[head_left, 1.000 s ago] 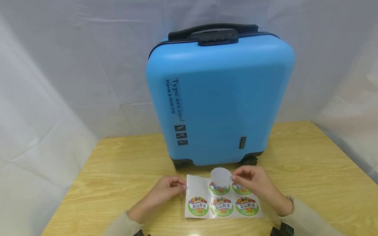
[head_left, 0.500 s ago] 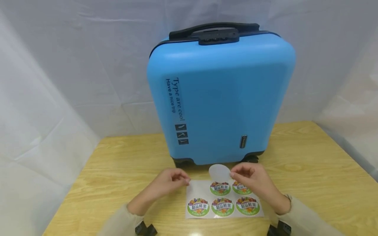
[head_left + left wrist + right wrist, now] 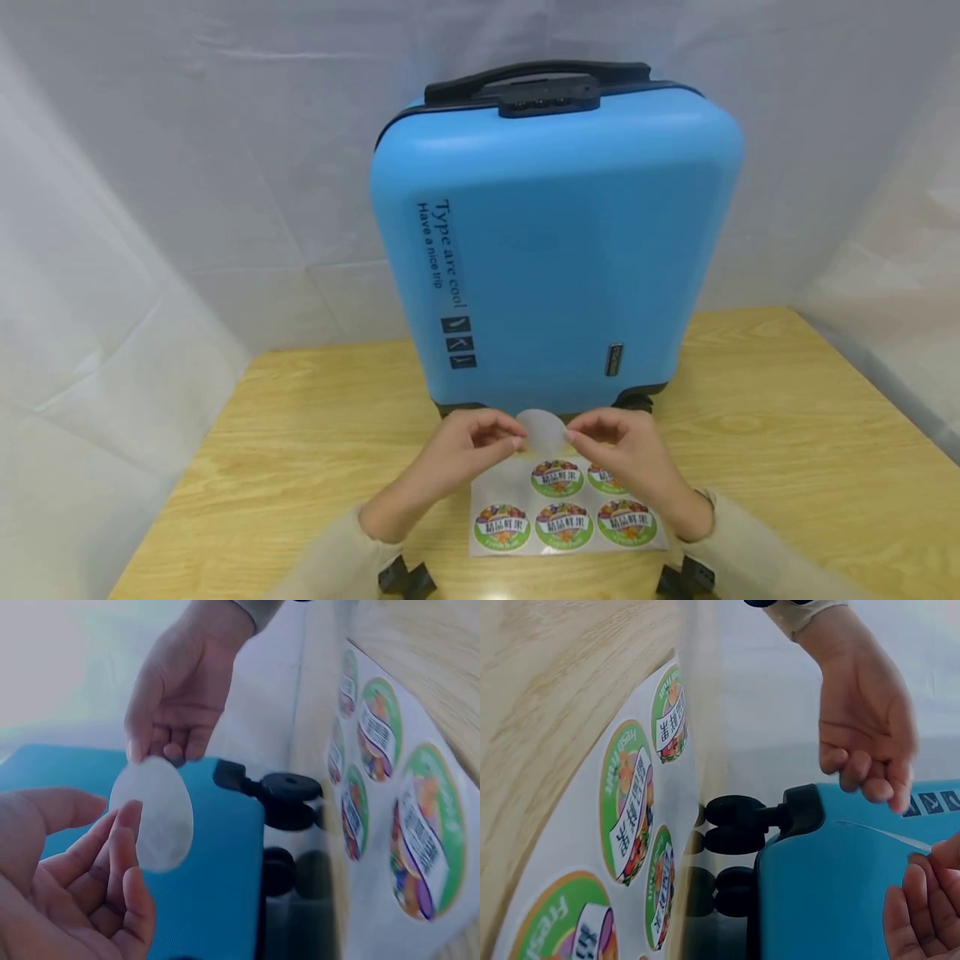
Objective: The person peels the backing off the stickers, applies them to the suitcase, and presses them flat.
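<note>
A round sticker (image 3: 542, 431), its pale plain back showing, is held up in front of the suitcase. My right hand (image 3: 633, 458) pinches its right edge between thumb and fingers. At the sticker's left edge is my left hand (image 3: 457, 458); in the left wrist view its thumb and fingertips stand slightly apart, with the sticker (image 3: 169, 817) beyond them. Below both hands the white sticker sheet (image 3: 498, 483) lies on the table, bearing several round fruit stickers (image 3: 564, 527) with green borders. The sheet's upper left spot is bare, and my right hand partly covers the upper right sticker.
A blue hard-shell suitcase (image 3: 555, 267) with a black handle (image 3: 540, 77) stands upright behind the hands, its black wheels (image 3: 735, 825) on the wooden table (image 3: 322, 417). White sheeting (image 3: 300, 167) hangs behind and at both sides.
My left hand has let go of the sheet and moved up and right to the sticker. My right hand has drawn the sticker away from the sheet and slightly left.
</note>
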`<state>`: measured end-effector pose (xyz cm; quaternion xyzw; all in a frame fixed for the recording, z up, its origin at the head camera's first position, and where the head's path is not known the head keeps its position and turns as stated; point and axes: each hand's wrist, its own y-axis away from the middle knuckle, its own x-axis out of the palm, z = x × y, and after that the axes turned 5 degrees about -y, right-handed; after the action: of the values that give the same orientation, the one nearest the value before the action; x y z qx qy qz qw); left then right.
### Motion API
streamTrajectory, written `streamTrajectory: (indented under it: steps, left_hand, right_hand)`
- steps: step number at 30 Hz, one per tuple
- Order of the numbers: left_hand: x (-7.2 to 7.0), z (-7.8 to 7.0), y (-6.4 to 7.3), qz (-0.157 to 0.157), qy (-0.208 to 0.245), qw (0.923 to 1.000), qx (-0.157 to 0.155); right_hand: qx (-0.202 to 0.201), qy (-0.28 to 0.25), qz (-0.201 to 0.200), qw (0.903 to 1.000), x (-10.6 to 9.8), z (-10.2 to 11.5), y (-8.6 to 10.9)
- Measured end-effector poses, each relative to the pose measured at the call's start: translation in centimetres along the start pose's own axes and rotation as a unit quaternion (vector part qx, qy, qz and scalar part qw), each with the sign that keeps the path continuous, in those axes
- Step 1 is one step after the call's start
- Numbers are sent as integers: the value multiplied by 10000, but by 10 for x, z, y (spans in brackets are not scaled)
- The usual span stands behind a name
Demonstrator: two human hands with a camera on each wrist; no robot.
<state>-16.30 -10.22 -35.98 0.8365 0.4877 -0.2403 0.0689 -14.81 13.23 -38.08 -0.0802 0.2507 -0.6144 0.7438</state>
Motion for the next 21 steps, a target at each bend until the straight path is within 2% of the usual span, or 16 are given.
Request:
streamTrajectory:
  steps: [6, 12, 16, 21]
  left_hand:
    - [9, -11, -6, -377, -231, 9990, 114]
    - [13, -18, -9, -546, -322, 9980, 56]
    - [14, -19, -11, -675, -311, 9972, 3]
    - [16, -17, -14, -759, -145, 9970, -64]
  right_hand:
    - [-171, 1, -91, 9998, 5, 4, -1]
    - [-361, 9, -152, 9992, 9, 7, 0]
    - [-745, 215, -259, 9967, 11, 8, -2]
    - [-1524, 715, -326, 9852, 14, 7, -3]
